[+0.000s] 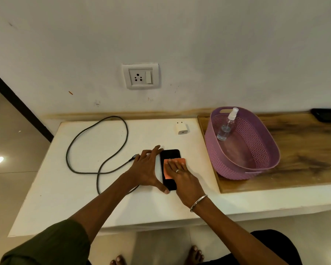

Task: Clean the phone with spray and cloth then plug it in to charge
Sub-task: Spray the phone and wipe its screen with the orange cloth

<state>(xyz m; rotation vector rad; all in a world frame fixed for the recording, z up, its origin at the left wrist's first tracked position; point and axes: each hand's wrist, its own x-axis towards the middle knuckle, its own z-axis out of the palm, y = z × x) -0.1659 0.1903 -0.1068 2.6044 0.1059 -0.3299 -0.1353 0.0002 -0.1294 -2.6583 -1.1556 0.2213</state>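
From my head camera, the black phone (170,155) lay flat on the white table (96,203), long axis running away from me, directly under both hands. My left hand (146,169) braced its left edge, fingers spread, gripping nothing. My right hand (180,175) pressed the orange cloth (177,161) flat onto what looked like the screen.

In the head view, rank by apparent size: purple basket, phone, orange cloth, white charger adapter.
1. Purple basket
2. Phone, partly covered by both hands
3. Orange cloth, mostly under the right hand, so its full size is unsure
4. White charger adapter
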